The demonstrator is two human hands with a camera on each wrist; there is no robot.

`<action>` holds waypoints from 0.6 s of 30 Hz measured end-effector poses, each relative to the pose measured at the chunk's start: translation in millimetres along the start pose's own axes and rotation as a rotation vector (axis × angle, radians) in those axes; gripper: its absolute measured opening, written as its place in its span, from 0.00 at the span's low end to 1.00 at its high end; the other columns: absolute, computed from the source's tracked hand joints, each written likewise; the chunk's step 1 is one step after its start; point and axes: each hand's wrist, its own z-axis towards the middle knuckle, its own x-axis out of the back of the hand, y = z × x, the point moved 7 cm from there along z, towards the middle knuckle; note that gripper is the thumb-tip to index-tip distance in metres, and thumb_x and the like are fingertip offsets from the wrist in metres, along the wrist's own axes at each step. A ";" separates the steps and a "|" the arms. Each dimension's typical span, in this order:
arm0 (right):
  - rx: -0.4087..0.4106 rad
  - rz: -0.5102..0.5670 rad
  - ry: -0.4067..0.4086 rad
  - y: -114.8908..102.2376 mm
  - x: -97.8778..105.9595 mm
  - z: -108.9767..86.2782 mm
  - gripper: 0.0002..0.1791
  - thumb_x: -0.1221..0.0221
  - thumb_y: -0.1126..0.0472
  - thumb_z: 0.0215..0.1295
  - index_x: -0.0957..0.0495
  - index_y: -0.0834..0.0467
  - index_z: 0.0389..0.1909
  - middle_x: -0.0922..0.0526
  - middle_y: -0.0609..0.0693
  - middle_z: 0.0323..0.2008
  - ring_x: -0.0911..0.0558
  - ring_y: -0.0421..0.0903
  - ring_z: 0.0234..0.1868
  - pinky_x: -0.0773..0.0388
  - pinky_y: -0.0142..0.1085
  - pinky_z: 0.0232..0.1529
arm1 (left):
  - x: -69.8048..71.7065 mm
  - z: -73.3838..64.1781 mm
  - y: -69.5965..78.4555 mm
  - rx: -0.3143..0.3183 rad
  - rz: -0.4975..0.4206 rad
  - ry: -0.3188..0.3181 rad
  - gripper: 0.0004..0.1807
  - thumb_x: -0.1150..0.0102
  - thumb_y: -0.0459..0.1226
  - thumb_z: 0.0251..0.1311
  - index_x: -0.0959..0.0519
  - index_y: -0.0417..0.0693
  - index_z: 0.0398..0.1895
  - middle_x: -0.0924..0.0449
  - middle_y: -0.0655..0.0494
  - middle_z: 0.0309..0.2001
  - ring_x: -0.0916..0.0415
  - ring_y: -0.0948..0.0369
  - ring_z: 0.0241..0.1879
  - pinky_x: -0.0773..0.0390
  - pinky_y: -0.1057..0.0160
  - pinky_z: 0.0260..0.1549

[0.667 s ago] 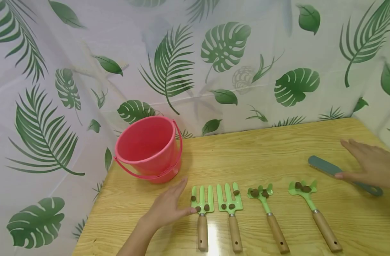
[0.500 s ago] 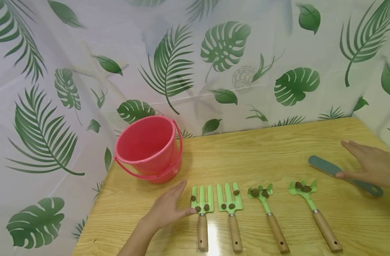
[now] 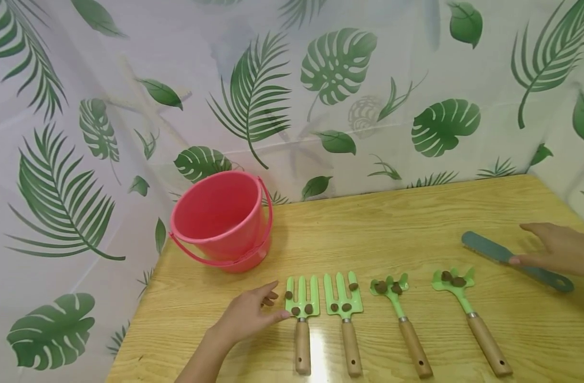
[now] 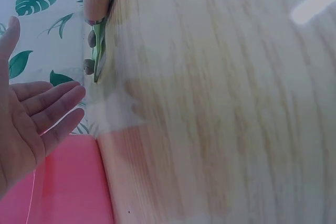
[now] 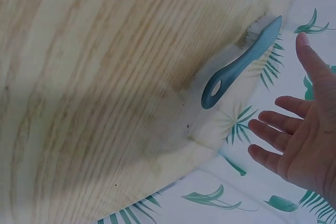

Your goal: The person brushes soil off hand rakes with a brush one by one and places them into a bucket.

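My left hand [image 3: 246, 317] hovers with fingers extended beside the leftmost green hand fork [image 3: 302, 343], its thumb near the tool's neck. It holds nothing; its palm and spread fingers show in the left wrist view. Over the grey-blue scrub brush [image 3: 485, 247] on the right is my right hand [image 3: 562, 250], loosely open. The right wrist view shows a gap between that hand and the brush, whose pale bristles [image 5: 256, 29] face the table. A second hand fork [image 3: 350, 343] and two green cultivators, one inner [image 3: 413, 343] and one outer [image 3: 485, 340], lie in the row, wooden handles toward me.
Brown lumps, such as one on the second fork [image 3: 346, 307], sit on the tool heads. A pink bucket [image 3: 234, 244] with its handle down stands at the back left of the wooden table [image 3: 359, 229]. Leaf-printed cloth [image 3: 292, 106] hangs behind and at both sides.
The left fingers have bent slightly and shifted a little downward. My right hand's fingers have moved slightly right and down above the brush. Tools and bucket stay in place.
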 end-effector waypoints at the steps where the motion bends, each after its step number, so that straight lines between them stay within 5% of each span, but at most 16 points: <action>1: 0.003 0.010 -0.006 0.2 -0.5 1.0 0.49 0.38 0.40 0.57 0.40 0.84 0.54 0.36 0.86 0.51 0.28 0.79 0.46 0.26 0.63 0.40 | 0.1 -0.1 -1.0 0.004 -0.004 -0.004 0.41 0.43 0.59 0.57 0.35 0.41 0.66 0.20 0.51 0.50 0.20 0.56 0.47 0.22 0.52 0.46; 6: 0.036 0.060 -0.029 -1.0 -1.2 8.4 0.45 0.35 0.44 0.56 0.37 0.83 0.51 0.29 0.82 0.45 0.23 0.73 0.41 0.23 0.58 0.37 | -0.2 -1.7 -6.9 0.023 -0.073 -0.011 0.35 0.43 0.57 0.59 0.28 0.41 0.60 0.18 0.54 0.44 0.20 0.59 0.43 0.21 0.57 0.43; 12: 0.026 0.117 -0.116 5.2 -5.0 14.2 0.37 0.36 0.45 0.57 0.30 0.78 0.44 0.21 0.66 0.35 0.20 0.58 0.35 0.21 0.49 0.33 | -5.0 -1.3 -8.9 0.001 -0.119 0.013 0.27 0.44 0.58 0.59 0.19 0.45 0.44 0.19 0.63 0.32 0.24 0.68 0.32 0.23 0.67 0.35; 18: 0.019 0.222 -0.214 10.9 -11.8 18.2 0.30 0.38 0.48 0.59 0.27 0.74 0.40 0.20 0.55 0.35 0.21 0.48 0.35 0.21 0.44 0.34 | -15.6 -0.1 -14.7 0.049 -0.128 -0.044 0.26 0.47 0.61 0.59 0.18 0.49 0.36 0.21 0.66 0.28 0.26 0.70 0.29 0.24 0.68 0.31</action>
